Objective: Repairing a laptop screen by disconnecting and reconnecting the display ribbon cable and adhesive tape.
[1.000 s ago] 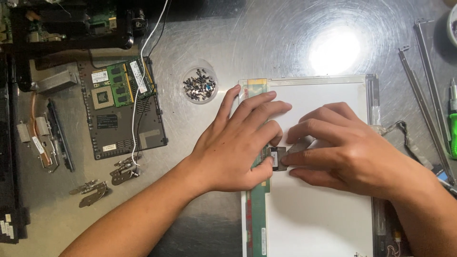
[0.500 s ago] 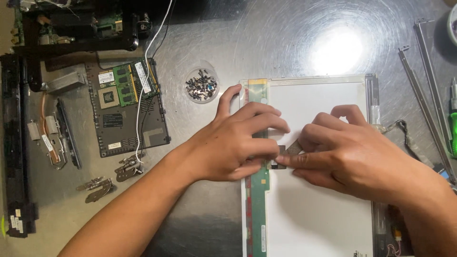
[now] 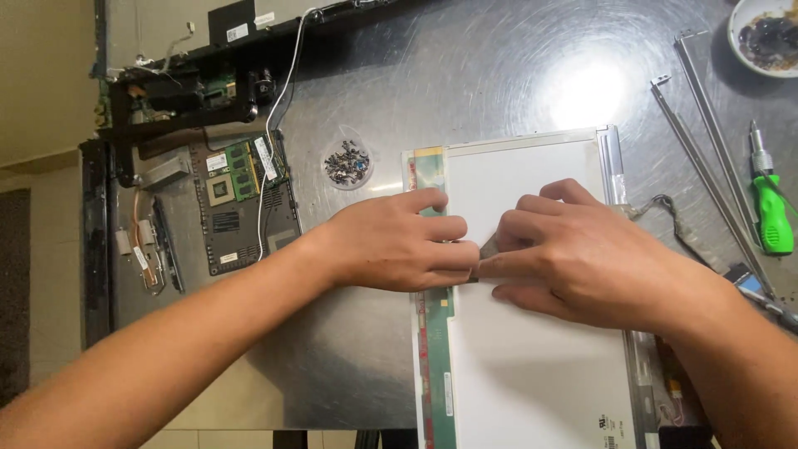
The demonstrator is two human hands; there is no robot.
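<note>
A white laptop screen panel [image 3: 540, 357] lies face down on the metal table, with a green circuit strip [image 3: 436, 349] along its left edge. My left hand [image 3: 399, 245] rests on that strip, fingers curled and pressing down. My right hand [image 3: 582, 254] lies on the panel's back, its thumb and forefinger pinching a small dark tape or connector tab [image 3: 486, 248] where the two hands meet. Fingers hide most of the tab.
A clear dish of screws [image 3: 347, 162] sits left of the panel. Further left lie a motherboard [image 3: 241, 204] and a dark laptop chassis [image 3: 183, 91]. Metal hinge rails [image 3: 706, 158], a green-handled screwdriver [image 3: 771, 208] and a white bowl [image 3: 765, 33] are on the right.
Both hands stay at the same spot on the panel's left edge; my right fingers have closed more tightly around the small tab. The view has shifted slightly.
</note>
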